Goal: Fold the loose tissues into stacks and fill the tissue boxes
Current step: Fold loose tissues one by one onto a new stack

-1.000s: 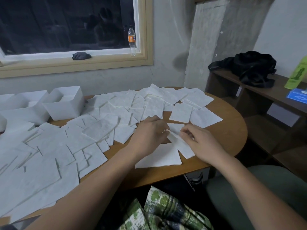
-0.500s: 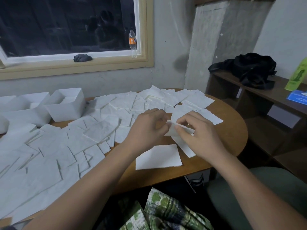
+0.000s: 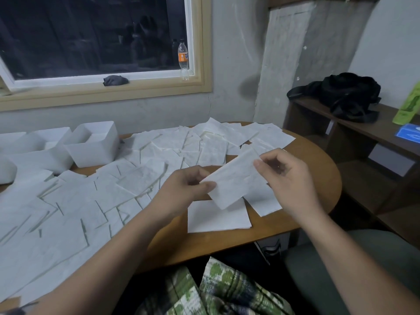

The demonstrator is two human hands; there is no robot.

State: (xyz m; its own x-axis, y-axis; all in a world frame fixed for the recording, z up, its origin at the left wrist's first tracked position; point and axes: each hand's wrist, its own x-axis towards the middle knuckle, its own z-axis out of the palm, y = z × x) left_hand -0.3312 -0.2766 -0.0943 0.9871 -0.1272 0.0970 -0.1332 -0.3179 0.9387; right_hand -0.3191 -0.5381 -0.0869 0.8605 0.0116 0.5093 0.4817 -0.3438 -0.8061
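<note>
A white tissue [image 3: 234, 178], folded into a long strip, hangs tilted above the round wooden table [image 3: 318, 176]. My left hand [image 3: 188, 185] pinches its lower left edge and my right hand [image 3: 286, 173] pinches its upper right end. Under it lies a flat folded tissue stack [image 3: 216, 218] near the table's front edge. Several loose white tissues [image 3: 141, 178] cover most of the tabletop to the left and behind. Open white tissue boxes [image 3: 94, 144] stand at the back left, the nearest one holding some tissue inside.
A dark wooden shelf [image 3: 354, 126] stands to the right with a black bag [image 3: 341, 96], a green packet [image 3: 409, 105] and a blue item [image 3: 409, 134]. A bottle [image 3: 183, 59] and a grey cloth [image 3: 115, 80] rest on the window sill. A green seat [image 3: 354, 269] is at the lower right.
Both hands have lifted the tissue off the table and pulled apart, stretching it out into a long tilted strip. The camera view tilted slightly downward.
</note>
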